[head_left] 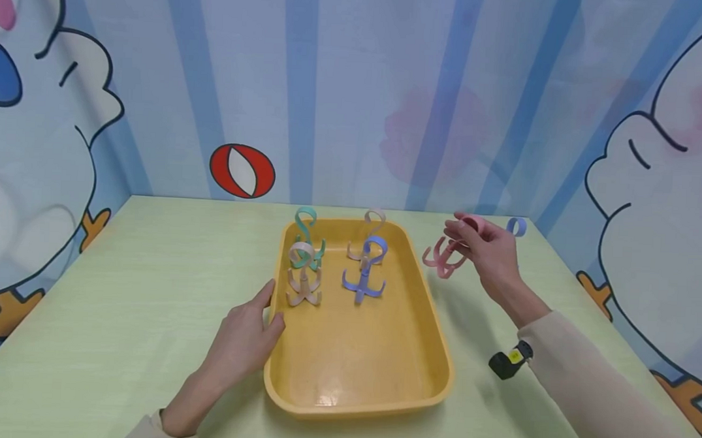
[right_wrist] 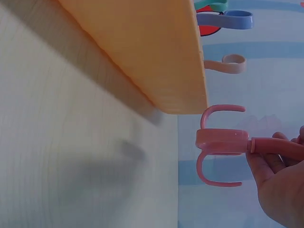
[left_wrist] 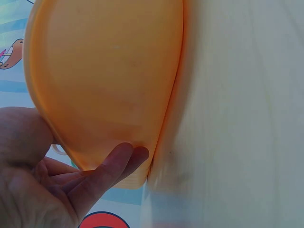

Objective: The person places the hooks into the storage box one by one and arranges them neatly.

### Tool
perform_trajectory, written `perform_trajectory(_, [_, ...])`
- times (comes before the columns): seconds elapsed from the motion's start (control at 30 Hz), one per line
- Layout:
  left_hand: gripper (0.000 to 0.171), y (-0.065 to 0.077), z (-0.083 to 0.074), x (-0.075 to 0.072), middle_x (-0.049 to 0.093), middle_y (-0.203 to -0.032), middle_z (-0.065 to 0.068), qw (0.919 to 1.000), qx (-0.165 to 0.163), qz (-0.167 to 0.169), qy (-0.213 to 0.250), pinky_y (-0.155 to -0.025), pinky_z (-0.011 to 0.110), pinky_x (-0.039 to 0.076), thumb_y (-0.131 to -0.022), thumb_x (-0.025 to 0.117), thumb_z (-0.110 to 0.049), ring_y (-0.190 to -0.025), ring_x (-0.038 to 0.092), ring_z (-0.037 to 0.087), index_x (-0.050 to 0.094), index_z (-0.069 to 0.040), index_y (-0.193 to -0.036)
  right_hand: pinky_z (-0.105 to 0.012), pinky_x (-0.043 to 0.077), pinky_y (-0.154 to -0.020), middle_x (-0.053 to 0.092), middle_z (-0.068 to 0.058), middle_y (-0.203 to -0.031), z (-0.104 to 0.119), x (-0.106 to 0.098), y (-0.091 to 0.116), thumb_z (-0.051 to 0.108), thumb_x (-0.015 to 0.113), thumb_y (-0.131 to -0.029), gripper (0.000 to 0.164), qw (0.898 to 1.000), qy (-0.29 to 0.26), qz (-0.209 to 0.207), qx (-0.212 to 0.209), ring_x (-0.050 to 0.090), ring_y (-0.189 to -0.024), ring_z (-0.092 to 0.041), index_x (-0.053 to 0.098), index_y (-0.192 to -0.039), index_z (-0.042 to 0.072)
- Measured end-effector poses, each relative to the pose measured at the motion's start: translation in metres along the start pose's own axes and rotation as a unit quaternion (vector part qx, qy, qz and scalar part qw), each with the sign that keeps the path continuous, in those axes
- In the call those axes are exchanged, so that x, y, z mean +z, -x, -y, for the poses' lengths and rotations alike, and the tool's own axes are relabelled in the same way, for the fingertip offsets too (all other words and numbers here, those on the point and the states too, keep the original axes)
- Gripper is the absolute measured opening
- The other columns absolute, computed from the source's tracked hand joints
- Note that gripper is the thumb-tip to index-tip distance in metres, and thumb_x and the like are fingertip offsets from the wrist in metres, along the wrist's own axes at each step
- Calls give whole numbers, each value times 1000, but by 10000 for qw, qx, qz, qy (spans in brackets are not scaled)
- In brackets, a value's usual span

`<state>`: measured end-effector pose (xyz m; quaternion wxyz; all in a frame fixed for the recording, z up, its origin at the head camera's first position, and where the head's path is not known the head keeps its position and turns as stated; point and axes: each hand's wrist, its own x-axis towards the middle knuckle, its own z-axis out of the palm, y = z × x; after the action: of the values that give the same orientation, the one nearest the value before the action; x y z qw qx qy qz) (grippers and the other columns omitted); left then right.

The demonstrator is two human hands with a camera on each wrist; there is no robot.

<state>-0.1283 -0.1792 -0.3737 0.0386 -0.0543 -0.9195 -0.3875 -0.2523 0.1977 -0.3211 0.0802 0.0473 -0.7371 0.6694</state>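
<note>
My right hand [head_left: 491,251] pinches a pink multi-prong hanging hook [head_left: 443,259] by its curved upper part. It hangs above the table to the right of the yellow tray [head_left: 356,369], prongs downward. In the right wrist view the pink hook [right_wrist: 223,141] shows its curled prongs and stem. My left hand [head_left: 240,338] grips the tray's left side, thumb over the rim and fingers along the outer wall, as the left wrist view shows. Inside the tray stand a green hook [head_left: 306,223], a blue hook [head_left: 362,285], a beige hook [head_left: 303,285] and a pale pinkish hook [head_left: 376,217].
Behind my right hand, the loop of another blue hook [head_left: 517,226] shows at the table's back right corner. A small black device [head_left: 509,361] is worn at my right wrist. The light wooden table [head_left: 148,288] meets a striped cartoon backdrop [head_left: 356,101] at the back.
</note>
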Motion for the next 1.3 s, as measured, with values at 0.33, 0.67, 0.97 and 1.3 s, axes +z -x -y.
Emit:
perform_trajectory(0.33, [68,0,1,1,57,-149,31,10000,-10,7,39,-42,23,40,-102,53,-14,-43,45,9,30,8,-162,-26,57,-91,82,7,-105,8,4,12,25,71,-102,40,9986,-334,306,-274,77,-104,-8,68,-133,1])
perform_trajectory(0.67, [68,0,1,0,57,-150,31,10000,-55,23,59,-43,23,40,-102,53,-14,-43,44,9,30,8,-162,-26,58,-91,82,6,-107,21,11,23,25,71,-101,44,9972,-242,510,-489,78,-105,-10,67,-130,-8])
perform_trajectory(0.97, [68,0,1,0,58,-149,30,10000,-1,-1,21,-45,25,40,-102,54,-14,-44,43,9,30,8,-162,-28,58,-93,82,4,-107,29,16,32,24,70,-102,40,9957,-133,703,-590,78,-106,-10,69,-130,-5])
perform_trajectory(1.3, [67,-1,1,0,59,-148,30,10000,69,-51,16,-46,25,40,-101,54,-14,-44,42,9,32,9,-161,-29,59,-92,83,4,-106,37,24,40,21,70,-103,42,9937,-95,944,-597,78,-105,-13,66,-135,-5])
